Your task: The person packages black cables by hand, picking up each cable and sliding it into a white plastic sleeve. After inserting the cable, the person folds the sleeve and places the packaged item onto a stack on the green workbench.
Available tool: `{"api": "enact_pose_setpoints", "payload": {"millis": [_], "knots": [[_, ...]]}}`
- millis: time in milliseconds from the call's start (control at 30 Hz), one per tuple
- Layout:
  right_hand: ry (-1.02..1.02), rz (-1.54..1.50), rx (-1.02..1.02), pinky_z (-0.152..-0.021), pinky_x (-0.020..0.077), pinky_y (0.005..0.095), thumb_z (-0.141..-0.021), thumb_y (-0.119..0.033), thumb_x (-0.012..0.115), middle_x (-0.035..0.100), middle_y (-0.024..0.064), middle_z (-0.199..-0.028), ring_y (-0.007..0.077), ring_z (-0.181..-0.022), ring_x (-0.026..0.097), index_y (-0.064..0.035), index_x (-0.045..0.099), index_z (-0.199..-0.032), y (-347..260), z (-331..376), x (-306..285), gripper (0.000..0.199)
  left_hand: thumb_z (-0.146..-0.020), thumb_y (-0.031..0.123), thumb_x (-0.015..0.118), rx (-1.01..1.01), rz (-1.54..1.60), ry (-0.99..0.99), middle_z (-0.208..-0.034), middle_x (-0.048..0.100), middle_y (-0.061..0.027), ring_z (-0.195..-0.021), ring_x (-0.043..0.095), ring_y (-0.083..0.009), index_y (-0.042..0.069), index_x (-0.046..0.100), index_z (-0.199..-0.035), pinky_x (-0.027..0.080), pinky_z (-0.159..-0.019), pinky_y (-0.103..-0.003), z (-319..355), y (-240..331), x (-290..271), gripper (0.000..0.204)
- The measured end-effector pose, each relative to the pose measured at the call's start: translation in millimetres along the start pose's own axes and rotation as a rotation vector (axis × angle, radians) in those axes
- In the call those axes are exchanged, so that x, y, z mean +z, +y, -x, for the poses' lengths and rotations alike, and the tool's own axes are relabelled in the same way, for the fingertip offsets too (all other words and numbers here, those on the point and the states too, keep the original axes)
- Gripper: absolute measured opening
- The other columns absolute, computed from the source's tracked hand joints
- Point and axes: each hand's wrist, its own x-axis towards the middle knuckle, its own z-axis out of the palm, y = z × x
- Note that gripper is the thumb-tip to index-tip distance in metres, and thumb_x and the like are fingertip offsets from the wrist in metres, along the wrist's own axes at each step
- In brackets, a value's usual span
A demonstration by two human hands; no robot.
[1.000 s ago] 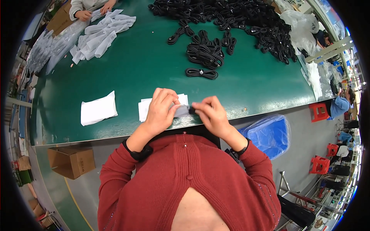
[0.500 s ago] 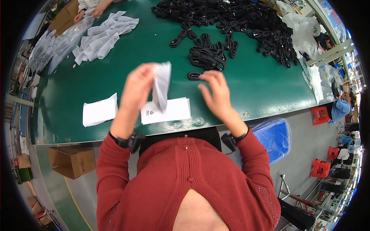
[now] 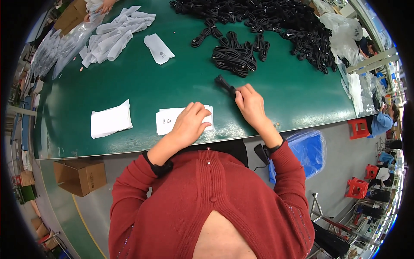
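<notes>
A thick, wrinkled white rectangular packet (image 3: 111, 119) lies left of a flat stack of printed white rectangular sleeves (image 3: 164, 119), a strip of glossy green tabletop (image 3: 144, 114) between them. The table's near edge runs just on the body side of that stack — wider green room spreads beyond it and rightward. The left hand (image 3: 188, 124) rests on the stack's right part, fingers loosely bent; whether it pinches a sleeve, I cannot tell. Right of the stack, the right hand (image 3: 252, 105) pinches a bundled black cable (image 3: 224, 83) — thumb against fingers.
</notes>
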Motion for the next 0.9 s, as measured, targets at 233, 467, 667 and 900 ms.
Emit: {"api": "enact_pose_setpoints", "payload": {"millis": [233,467,667,900], "knots": [[-0.111,-0.285,0.001,-0.062,0.0469,0.0400,-0.091,-0.007,0.058,0.054,0.0139,-0.082,0.0309,-0.069,0.058,0.0008,0.062,-0.097,-39,39,-33,0.010,-0.081,0.003,0.068,-0.257,0.162,0.013,-0.083,0.056,-0.0101,-0.080,0.057,-0.0303,0.002,0.058,-0.088,0.049,-0.071,-0.038,3,-5,6,0.012],[-0.291,-0.241,-0.077,-0.062,0.0466,0.0348,-0.092,-0.007,0.058,0.055,0.0137,-0.084,0.0288,-0.069,0.058,-0.0002,0.064,-0.100,-39,48,-44,0.012,-0.080,-0.003,0.066,-0.403,0.408,0.072,-0.085,0.058,-0.0104,-0.076,0.055,-0.0289,0.002,0.058,-0.089,0.048,-0.071,-0.037,1,1,-1,0.012],[-0.804,-0.679,0.675,-0.065,0.0503,0.0333,-0.090,-0.009,0.064,0.058,0.0102,-0.087,0.0231,-0.072,0.059,-0.0031,0.067,-0.109,-49,28,-47,0.020,-0.078,-0.003,0.066,0.014,0.232,0.053,-0.091,0.059,-0.0095,-0.085,0.055,-0.0287,0.003,0.058,-0.087,0.047,-0.078,-0.037,-1,8,-8,0.014],[-0.187,-0.445,-0.086,-0.068,0.0519,0.0295,-0.083,-0.008,0.073,0.059,0.0078,-0.090,0.0179,-0.080,0.061,-0.0049,0.068,-0.111,-60,27,-29,0.028,-0.077,0.000,0.069,-0.034,0.146,0.144,-0.098,0.059,-0.0094,-0.095,0.053,-0.0286,0.004,0.059,-0.085,0.045,-0.082,-0.037,-15,9,-18,0.014]]}}
